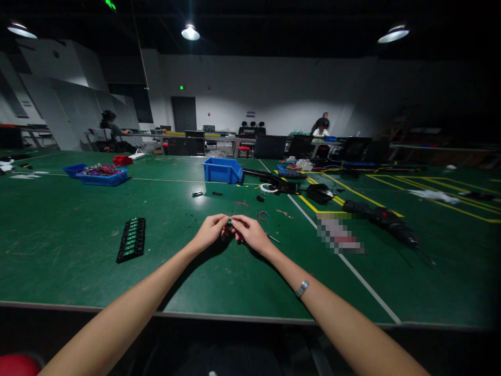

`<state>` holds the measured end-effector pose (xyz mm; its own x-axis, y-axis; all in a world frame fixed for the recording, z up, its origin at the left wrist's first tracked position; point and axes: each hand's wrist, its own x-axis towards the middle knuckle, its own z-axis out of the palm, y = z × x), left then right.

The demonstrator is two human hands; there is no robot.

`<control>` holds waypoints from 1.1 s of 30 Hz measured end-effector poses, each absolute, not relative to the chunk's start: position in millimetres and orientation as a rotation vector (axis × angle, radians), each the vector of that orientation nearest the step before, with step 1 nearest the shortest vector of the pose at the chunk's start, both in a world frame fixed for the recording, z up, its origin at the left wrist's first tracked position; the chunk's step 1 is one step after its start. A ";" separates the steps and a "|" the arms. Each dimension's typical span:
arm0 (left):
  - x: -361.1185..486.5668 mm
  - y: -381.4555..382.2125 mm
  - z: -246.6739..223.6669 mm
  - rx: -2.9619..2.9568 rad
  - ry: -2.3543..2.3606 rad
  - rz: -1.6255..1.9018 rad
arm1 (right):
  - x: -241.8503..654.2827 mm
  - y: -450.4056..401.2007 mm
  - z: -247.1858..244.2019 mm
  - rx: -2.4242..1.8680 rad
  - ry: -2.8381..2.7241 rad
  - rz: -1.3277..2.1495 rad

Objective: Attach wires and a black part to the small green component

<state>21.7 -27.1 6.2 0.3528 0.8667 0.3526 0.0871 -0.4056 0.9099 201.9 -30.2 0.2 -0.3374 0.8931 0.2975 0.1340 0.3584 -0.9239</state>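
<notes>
My left hand (212, 231) and my right hand (249, 233) meet above the green table, fingertips pinched together. Between them they hold a small green circuit board (230, 222), mostly covered by the fingers. To the left lies a black rack (132, 240) with a row of small green boards in it. Beyond my hands are two small black parts, one (198, 194) with a shiny top and another (217, 194) beside it. Red and blue wire pieces (263, 215) lie just past my right hand, and a thin pen-like tool (273, 238) lies beside it.
An open blue bin (223, 171) stands beyond my hands. At the far left, a blue tray (102, 176) holds tangled wires near a red object (122, 160). Dark tools (385, 222) with a cable lie to the right. Two people sit or stand at far desks.
</notes>
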 end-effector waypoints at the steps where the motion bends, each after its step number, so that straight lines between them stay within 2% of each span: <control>1: 21.6 -26.3 5.5 1.746 0.854 1.144 | 201.6 -30.6 0.9 -0.916 -1.724 1.058; 9: 20.6 -20.4 -1.7 1.717 0.959 1.200 | 207.9 -28.9 10.8 -1.045 -1.600 0.819; 22: 21.1 -24.7 -1.1 1.876 1.001 1.180 | 206.2 -28.7 4.7 -1.000 -1.708 0.922; 33: 21.2 -20.5 -1.6 1.666 0.911 1.161 | 207.3 -23.3 -2.1 -1.029 -1.581 1.122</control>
<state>21.2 -20.5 -1.6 0.2926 0.9069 0.3031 0.0793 -0.3389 0.9375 207.3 -23.3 -2.1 -0.2360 0.9500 0.2044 0.1201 0.2372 -0.9640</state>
